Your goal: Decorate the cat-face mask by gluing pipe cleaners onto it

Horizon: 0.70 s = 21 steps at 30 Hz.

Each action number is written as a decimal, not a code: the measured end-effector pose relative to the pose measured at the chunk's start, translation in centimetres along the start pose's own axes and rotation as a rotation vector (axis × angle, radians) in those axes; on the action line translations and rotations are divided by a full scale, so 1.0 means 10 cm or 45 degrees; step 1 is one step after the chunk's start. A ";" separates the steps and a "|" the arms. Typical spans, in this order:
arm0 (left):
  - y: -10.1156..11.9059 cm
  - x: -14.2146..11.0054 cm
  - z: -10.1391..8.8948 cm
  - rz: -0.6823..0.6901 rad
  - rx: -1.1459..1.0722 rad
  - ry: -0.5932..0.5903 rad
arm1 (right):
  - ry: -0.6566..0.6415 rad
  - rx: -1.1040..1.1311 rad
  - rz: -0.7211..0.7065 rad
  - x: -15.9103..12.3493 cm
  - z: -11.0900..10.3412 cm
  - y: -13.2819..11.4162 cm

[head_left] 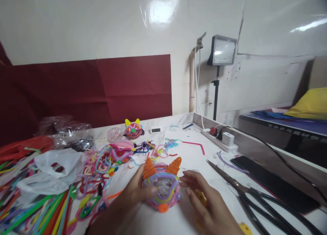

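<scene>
My left hand [134,190] grips the left side of a pipe-cleaner craft ball [162,189] with two orange ears and an orange snout, resting on the white table [184,214]. My right hand [204,201] hovers at the ball's right side, fingers stretched toward it, with something yellow partly hidden beneath the palm. A finished cat-like ball with yellow ears [133,129] sits further back.
Loose coloured pipe cleaners [33,211] and curled pieces [102,170] cover the left. A white plastic bag [55,170] lies there. Large scissors [242,190], a dark phone [270,182] and a power strip [221,139] lie on the right. A lamp [221,51] stands behind.
</scene>
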<state>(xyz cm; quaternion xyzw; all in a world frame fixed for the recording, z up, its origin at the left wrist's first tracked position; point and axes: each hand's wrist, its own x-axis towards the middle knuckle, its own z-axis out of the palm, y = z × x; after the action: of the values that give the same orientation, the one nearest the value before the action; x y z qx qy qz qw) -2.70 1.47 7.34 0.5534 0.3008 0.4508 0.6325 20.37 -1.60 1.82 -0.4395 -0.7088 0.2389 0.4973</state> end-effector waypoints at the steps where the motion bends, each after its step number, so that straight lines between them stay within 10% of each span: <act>1: 0.00 0.00 -0.01 0.003 0.011 -0.036 | 0.010 0.055 0.022 0.01 0.01 0.00; 12: -0.04 0.01 -0.03 -0.015 0.137 -0.056 | 0.069 0.204 0.037 0.22 -0.08 -0.18; 21: -0.13 0.03 -0.10 -0.055 0.088 -0.044 | 0.727 0.400 0.081 0.48 -0.56 -0.34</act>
<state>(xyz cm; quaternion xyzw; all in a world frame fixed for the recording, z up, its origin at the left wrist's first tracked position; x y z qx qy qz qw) -3.10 2.20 5.87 0.5759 0.3171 0.4168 0.6277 23.64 0.24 9.01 -0.4285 -0.4811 0.2278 0.7301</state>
